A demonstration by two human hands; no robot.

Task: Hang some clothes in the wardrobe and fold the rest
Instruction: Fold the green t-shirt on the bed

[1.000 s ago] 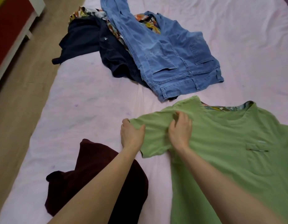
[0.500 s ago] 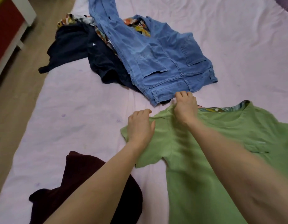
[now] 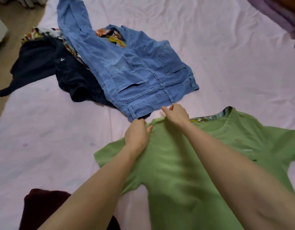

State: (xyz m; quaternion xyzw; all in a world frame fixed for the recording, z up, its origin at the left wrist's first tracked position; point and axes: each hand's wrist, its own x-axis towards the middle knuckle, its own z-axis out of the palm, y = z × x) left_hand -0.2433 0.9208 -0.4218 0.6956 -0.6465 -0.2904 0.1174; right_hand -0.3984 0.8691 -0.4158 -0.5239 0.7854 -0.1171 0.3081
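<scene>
- The bed (image 3: 226,55), under a pale pink sheet, carries everything; the places below are given from the green T-shirt.
- The green T-shirt (image 3: 184,171) lies spread flat on the near right part of the bed, its neckline towards the far side and one short sleeve pointing left.
- The blue jeans (image 3: 135,75) lie just beyond the T-shirt's shoulder, waistband nearest it — almost touching.
- A dark navy garment (image 3: 44,67) lies further off to the far left of the T-shirt, partly under the jeans.
- A maroon garment (image 3: 42,208) sits to the T-shirt's near left, at the bottom edge of view.
- A colourful patterned cloth (image 3: 113,37) peeks out from under the jeans and navy garment; a similar print shows behind the T-shirt's neckline.
- The left hand (image 3: 136,135) has its fingers curled round the T-shirt's left shoulder edge, gripping the fabric.
- The right hand (image 3: 176,113) pinches the same shoulder seam, just beside the left hand and nearer the collar.
</scene>
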